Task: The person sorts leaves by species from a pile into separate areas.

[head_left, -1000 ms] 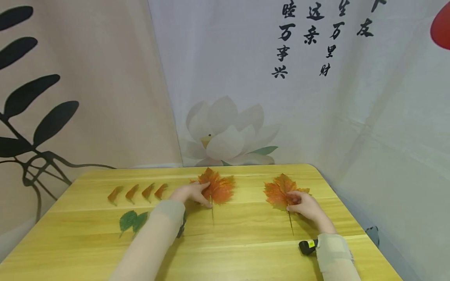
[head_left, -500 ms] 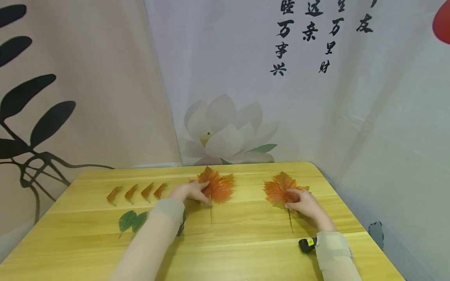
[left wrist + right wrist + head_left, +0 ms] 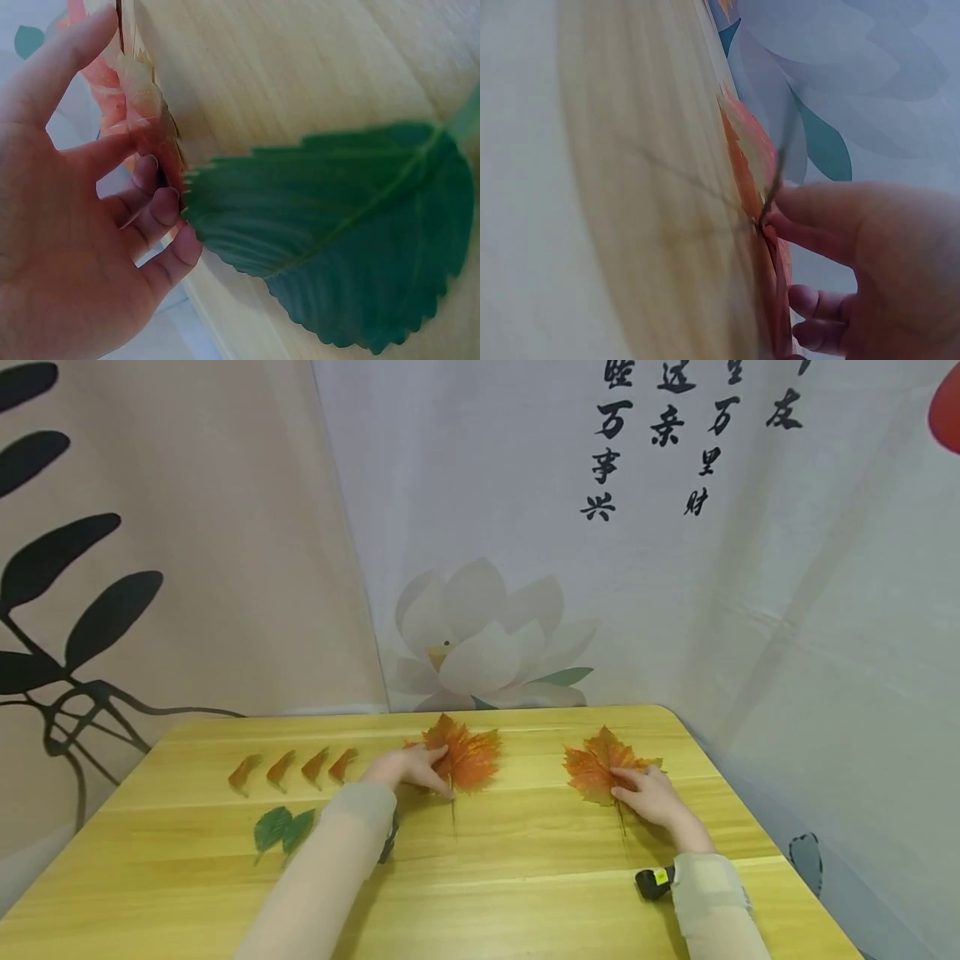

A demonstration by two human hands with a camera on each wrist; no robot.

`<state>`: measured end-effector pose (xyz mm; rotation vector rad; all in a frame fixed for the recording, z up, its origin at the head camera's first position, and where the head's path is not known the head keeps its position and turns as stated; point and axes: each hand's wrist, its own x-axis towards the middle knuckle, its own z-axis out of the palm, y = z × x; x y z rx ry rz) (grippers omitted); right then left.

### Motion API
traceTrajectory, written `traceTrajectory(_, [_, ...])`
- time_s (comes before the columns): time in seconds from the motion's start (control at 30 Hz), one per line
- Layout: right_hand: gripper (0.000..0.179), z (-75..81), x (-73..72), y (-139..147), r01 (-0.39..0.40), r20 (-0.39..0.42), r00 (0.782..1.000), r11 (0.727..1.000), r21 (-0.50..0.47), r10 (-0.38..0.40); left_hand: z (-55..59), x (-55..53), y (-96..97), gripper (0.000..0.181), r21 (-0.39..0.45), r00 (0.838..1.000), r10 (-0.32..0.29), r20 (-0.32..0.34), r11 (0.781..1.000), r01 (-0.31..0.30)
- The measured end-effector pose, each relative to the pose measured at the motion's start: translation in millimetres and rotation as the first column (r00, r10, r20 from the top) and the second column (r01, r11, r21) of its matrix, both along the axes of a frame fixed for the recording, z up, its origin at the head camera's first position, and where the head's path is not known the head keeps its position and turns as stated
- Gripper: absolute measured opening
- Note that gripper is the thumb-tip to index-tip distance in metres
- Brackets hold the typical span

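Observation:
My left hand point(image 3: 411, 772) rests at the left side of an orange-red artificial maple leaf point(image 3: 472, 760), thumb and forefinger spread around its base. In the left wrist view its other fingers bend loosely at the leaf's edge. The thin stem point(image 3: 453, 818) points toward me. Farther right, my right hand point(image 3: 654, 795) touches a second orange maple leaf point(image 3: 596, 764) with forefinger and thumb, a gap between their tips in the head view. That leaf's stem point(image 3: 780, 161) stands up blurred near the thumb in the right wrist view.
Several small brown-orange leaves point(image 3: 280, 770) form a row at the table's back left. Green serrated leaves point(image 3: 272, 829) lie nearer, partly behind my left forearm; one green leaf point(image 3: 337, 240) looms large in the left wrist view. A printed curtain point(image 3: 487, 527) hangs behind the wooden table point(image 3: 517, 910).
The right hand's fingers have loosened and straightened a little at the leaf. My left hand and both maple leaves stay nearly in place; the head view has shifted slightly.

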<state>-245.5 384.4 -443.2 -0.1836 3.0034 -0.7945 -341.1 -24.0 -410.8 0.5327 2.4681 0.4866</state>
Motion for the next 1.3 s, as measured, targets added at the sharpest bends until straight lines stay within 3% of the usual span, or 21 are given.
traceTrajectory(0.33, [0.054, 3.0, -5.4, 0, -0.028, 0.042, 0.999, 0.998, 0.056, 0.026, 0.1, -0.4, -0.1, 0.101, -0.049, 0.999, 0.006, -0.033, 0.999, -0.007])
traceTrajectory(0.5, [0.061, 9.3, -7.0, -2, -0.058, 0.138, 0.988, 0.998, -0.036, 0.063, -0.4, 0.1, -0.5, 0.102, -0.059, 0.999, 0.017, -0.042, 0.998, -0.019])
traceTrajectory(0.63, [0.063, 8.8, -8.4, -2, -0.039, 0.196, 0.978, 0.989, -0.140, 0.066, -2.7, -0.1, -0.1, 0.102, -0.053, 0.999, 0.020, -0.037, 0.998, -0.022])
traceTrajectory(0.87, [0.064, 12.4, -7.3, -4, 0.017, 0.272, 0.958, 0.932, -0.362, 0.088, -3.4, 2.0, 1.6, 0.102, -0.033, 0.999, 0.029, -0.019, 0.999, -0.030])
traceTrajectory(1.17, [0.062, 16.2, -5.1, -12, 0.121, 0.285, 0.959, 0.916, -0.382, -0.008, -5.3, 2.1, 3.1, 0.102, -0.023, 0.998, 0.047, -0.031, 0.999, -0.048])
traceTrajectory(1.3, [0.066, 13.9, -6.6, -16, 0.118, 0.256, 0.966, 0.935, -0.336, -0.030, -3.9, 2.5, 3.8, 0.102, -0.024, 0.998, 0.051, -0.032, 0.998, -0.051])
